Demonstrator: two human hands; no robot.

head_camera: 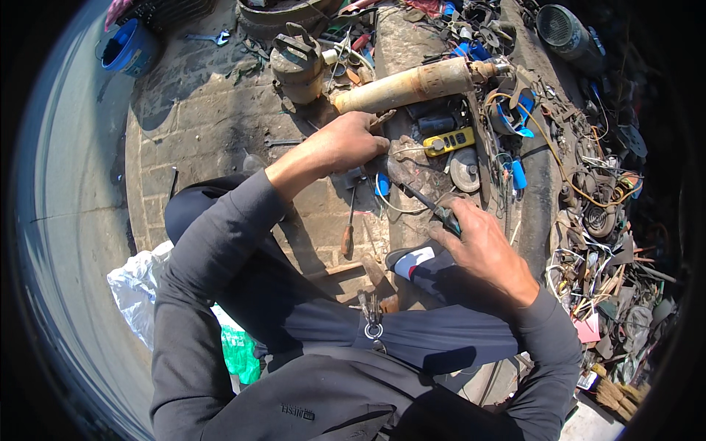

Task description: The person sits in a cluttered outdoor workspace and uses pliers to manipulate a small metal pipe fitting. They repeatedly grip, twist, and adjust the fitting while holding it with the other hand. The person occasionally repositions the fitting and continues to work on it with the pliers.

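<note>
My left hand is curled closed, with one end of a small brown piece sticking out above its fingers. The rest of that piece is hidden in the grip. Just below the fingertips lies a dark part, too shadowed to identify. My right hand grips the black-and-teal handle of a hand tool, whose dark shaft points up-left towards that part. Between my knees, a screwdriver with a wooden-looking handle rests on the paving. A yellow power strip with a pale cable sits beyond my hands.
A rusty cylindrical pump or motor body lies across the far side, near an upright motor housing. A grinding disc is beside the power strip. Spanners and a blue bucket are leftward; heaped scrap fills the right.
</note>
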